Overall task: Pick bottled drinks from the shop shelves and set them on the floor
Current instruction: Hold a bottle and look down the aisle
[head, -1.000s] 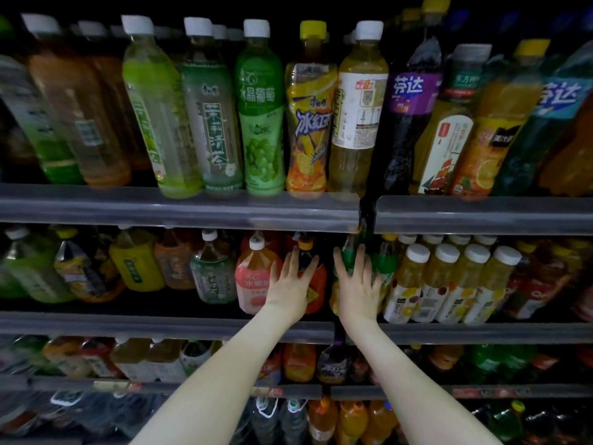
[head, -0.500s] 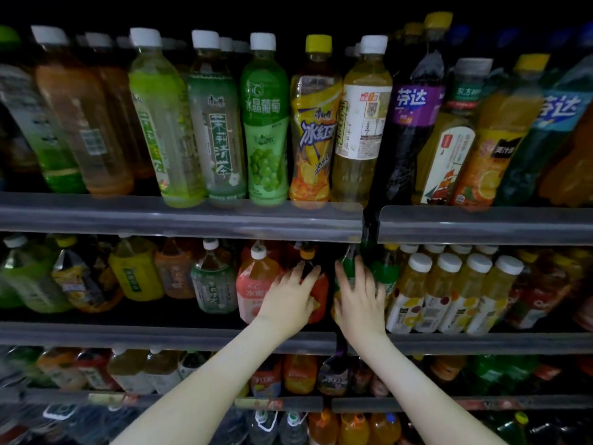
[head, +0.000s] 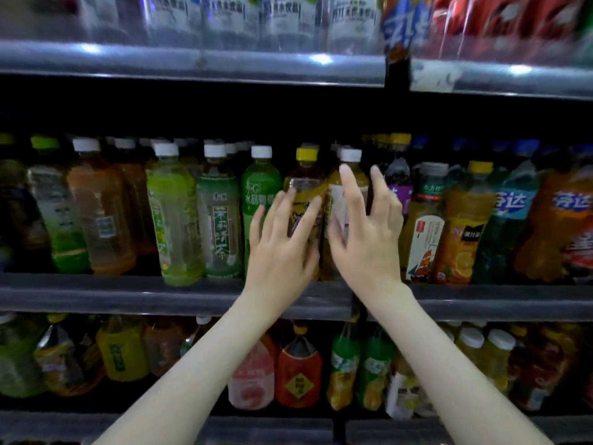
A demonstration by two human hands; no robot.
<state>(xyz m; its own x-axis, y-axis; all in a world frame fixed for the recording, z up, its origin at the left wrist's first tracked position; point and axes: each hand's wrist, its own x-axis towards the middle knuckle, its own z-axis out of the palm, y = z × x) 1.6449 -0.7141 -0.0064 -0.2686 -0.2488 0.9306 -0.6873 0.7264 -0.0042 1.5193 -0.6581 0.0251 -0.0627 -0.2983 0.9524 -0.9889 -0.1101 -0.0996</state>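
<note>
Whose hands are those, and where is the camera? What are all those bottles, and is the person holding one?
This picture comes from a camera worn on a person's head, looking forward and down. You see what they see, so the two bare arms are their own. There is no robot here.

In front of them is a shop shelf packed with upright bottled drinks, green, orange and yellow, with more rows above and below.

The left hand reaches for a yellow-capped bottle. The right hand reaches for the white-capped bottle beside it. Both hands have their fingers spread, and neither has closed round a bottle yet, so nothing is held.
</note>
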